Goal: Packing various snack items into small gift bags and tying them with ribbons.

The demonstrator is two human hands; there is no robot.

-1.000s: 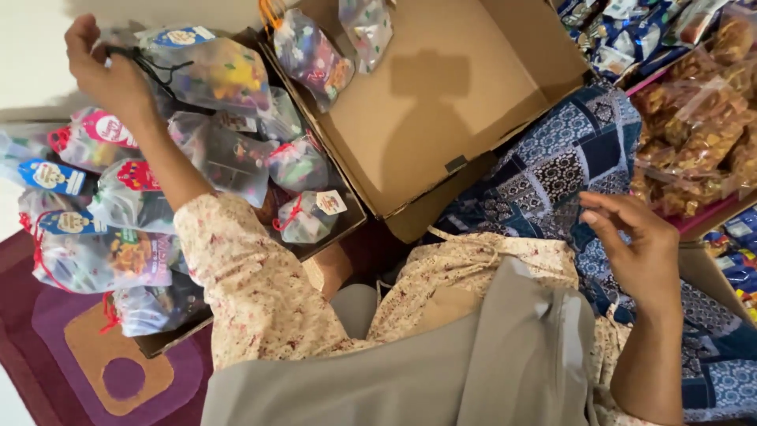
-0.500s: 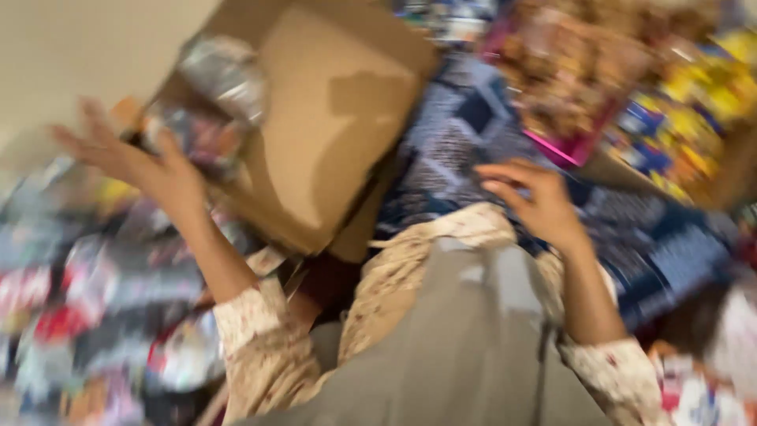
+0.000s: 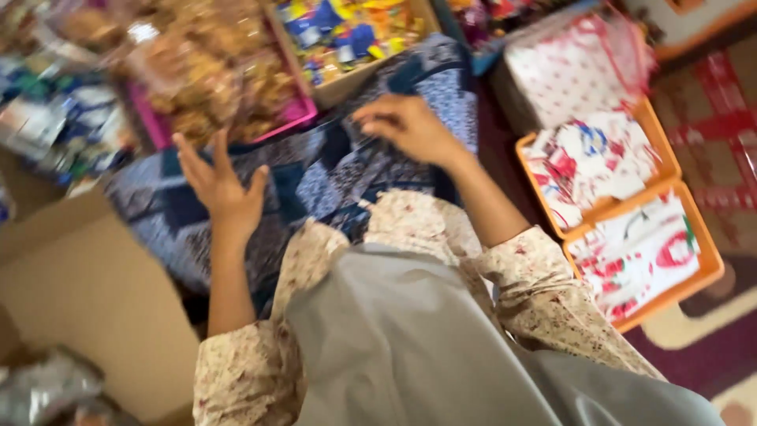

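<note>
Overall, one view only (head cam), blurred by motion, so fine detail was limited.

Head view: left hand (image 3: 221, 185) was raised over the blue patterned cloth (image 3: 315, 170), palm up, fingers spread wide, holding nothing. Right hand (image 3: 410, 126) was further out over the same cloth, fingers loosely curled, tips close together near the cloth's far edge; whether it pinched anything could not be told. Nearest goods: pink tray (image 3: 296, 114) of brown snack packs just beyond the left hand, and a box of mixed bright sweets (image 3: 355, 31) just beyond the right hand. Orange trays (image 3: 670, 170) of red-and-white printed bags sat well apart to the right. Cardboard flap (image 3: 87, 300) lay at lower left, w/ silvery packs (image 3: 43, 386) at the corner.

Judgement: hands looked to be between items, w/ the right nearer the sweets box. To do the pick well, recommend steadying the head, choosing one pack, and closing the right fingers fully round it before lifting. Left hand should keep off the pink tray's rim, as packs were heaped there and could spill.
</note>
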